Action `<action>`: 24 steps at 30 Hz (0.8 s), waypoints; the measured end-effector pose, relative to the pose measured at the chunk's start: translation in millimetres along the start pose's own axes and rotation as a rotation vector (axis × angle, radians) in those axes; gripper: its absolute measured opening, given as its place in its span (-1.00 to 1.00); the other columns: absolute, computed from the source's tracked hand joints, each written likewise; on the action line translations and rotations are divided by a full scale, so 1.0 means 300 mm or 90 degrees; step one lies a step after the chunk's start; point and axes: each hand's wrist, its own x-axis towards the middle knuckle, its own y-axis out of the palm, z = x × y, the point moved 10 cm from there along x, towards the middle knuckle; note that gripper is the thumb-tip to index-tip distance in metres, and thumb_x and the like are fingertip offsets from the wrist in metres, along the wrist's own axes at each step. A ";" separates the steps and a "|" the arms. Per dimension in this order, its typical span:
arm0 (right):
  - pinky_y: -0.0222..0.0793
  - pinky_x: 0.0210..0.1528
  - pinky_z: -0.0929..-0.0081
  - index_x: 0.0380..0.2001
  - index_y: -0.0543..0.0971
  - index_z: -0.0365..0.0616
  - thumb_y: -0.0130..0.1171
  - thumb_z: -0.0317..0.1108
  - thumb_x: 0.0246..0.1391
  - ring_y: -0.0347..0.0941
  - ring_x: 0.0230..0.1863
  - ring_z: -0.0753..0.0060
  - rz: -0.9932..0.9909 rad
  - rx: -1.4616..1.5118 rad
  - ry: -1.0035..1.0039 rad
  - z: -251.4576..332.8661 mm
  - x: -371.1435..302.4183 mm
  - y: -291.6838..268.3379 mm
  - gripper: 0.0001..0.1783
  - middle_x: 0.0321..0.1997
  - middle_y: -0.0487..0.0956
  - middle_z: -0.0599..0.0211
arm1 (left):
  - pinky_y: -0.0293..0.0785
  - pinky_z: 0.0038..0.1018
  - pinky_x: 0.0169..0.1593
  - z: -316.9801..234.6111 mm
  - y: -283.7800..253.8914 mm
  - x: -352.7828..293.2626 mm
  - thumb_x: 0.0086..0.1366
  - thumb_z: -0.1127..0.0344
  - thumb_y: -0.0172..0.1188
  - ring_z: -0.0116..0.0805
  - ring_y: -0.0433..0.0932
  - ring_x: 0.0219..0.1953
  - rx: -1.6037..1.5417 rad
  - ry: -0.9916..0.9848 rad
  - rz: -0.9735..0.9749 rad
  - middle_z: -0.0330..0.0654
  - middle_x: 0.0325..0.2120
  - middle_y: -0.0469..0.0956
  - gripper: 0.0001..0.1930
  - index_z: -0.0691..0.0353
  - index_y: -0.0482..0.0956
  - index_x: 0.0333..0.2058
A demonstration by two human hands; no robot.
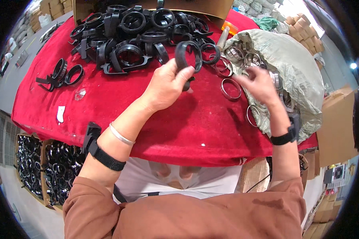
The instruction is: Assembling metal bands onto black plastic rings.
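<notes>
My left hand (166, 85) holds a black plastic ring clamp (187, 57) upright above the red cloth (119, 107). My right hand (258, 83) reaches to the mouth of a grey woven sack (294, 67) full of shiny metal rings (239, 53); its fingers are bent at the rings, and whether they hold one I cannot tell. One loose metal ring (230, 89) lies flat on the cloth between my hands. A heap of black ring clamps (135, 36) covers the far side of the table.
A few black clamps (64, 73) lie apart at the left of the cloth. Cardboard boxes of black parts (48, 167) stand on the floor at lower left. A brown carton (334, 127) sits at the right. A cardboard box edge (195, 6) borders the heap.
</notes>
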 end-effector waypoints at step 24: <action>0.26 0.09 0.21 0.04 0.35 -0.27 0.44 -0.38 -0.44 0.28 0.03 -0.06 -0.265 0.099 -0.343 0.280 -0.285 -0.030 -0.17 -0.01 0.32 -0.03 | 0.56 -0.53 -0.48 0.118 -0.021 -0.253 0.33 0.15 0.05 -0.45 0.52 -0.60 -0.398 -0.448 -0.074 -0.27 -0.51 0.47 -0.76 0.22 0.40 -0.24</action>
